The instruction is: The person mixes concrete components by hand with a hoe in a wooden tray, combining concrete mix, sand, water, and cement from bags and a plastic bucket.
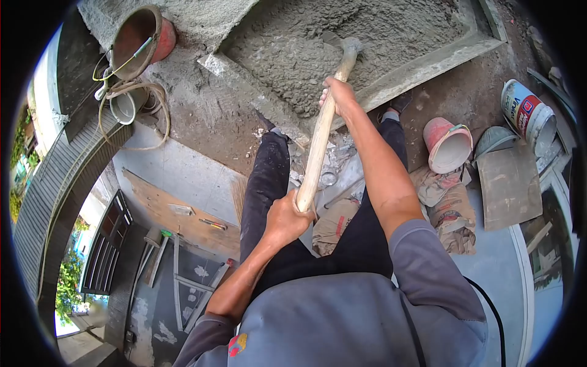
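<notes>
A long wooden-handled hoe [321, 137] runs from my lap up to a trough of wet grey mortar [275, 61]. My left hand [288, 218] is wrapped round the lower end of the handle. Further up, my right hand [338, 96] grips the handle close to the head. The hoe's head touches the mortar, and its blade is partly hidden in it. The mortar lies inside a low frame with a board edge [428, 67] along its near right side.
A red bucket [164, 40] and a coiled hose [160, 101] lie at the upper left. On the right are a pink bucket [437, 137], a white paint pail [526, 110], crumpled cement bags [451, 214] and a flat board [509, 186]. A plywood sheet [177, 208] lies left of my legs.
</notes>
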{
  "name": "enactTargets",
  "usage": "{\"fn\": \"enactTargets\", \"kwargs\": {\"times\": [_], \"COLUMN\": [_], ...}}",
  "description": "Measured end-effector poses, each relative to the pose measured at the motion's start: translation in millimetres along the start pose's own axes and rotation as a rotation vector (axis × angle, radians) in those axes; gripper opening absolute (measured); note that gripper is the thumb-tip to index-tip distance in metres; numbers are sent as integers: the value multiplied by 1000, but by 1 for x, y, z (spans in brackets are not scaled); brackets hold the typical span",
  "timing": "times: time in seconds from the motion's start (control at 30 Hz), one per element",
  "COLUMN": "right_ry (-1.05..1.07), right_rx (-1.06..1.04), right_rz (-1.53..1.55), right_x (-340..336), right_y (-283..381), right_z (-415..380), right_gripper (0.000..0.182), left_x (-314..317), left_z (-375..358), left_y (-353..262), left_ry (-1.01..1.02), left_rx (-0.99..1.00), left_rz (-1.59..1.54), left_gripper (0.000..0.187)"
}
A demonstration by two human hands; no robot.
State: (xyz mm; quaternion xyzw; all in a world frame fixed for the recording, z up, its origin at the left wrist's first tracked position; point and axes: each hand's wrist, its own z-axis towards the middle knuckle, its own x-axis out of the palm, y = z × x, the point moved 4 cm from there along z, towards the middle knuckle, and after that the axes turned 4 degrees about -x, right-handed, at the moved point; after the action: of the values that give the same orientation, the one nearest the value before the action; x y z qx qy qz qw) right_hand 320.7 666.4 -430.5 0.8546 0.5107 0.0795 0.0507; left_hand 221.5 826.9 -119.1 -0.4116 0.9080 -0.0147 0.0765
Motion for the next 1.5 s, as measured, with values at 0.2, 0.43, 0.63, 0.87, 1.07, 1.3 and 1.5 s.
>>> {"fn": "enactTargets", "kwargs": {"times": [0.2,0.43,0.63,0.87,1.07,1.3,1.5], "right_ry": [225,249,56,-169,-65,57,164], "right_rx": [172,161,-205,-622,-708,-386,-22], "right_rz": [109,345,423,281,225,-68,-97], "right_x": [-11,-25,-10,44,59,110,88], "right_y": [-9,59,98,95,194,135,7], "right_z": [7,-56,-185,-212,-196,7,20], "right_gripper": [20,13,12,11,15,18,14], "left_x": [-15,-50,-110,-98,-105,-104,-28], "left_z": [-41,-125,-165,66,64,65,16], "left_y": [-79,-170,-77,97,8,7,12], "left_ry": [-22,60,141,-252,-222,-200,-117], "left_rx": [71,157,367,675,948,410,99], "left_rz": [157,242,334,315,144,-29,10], "left_gripper": [36,40,40,28,31,35,41]}}
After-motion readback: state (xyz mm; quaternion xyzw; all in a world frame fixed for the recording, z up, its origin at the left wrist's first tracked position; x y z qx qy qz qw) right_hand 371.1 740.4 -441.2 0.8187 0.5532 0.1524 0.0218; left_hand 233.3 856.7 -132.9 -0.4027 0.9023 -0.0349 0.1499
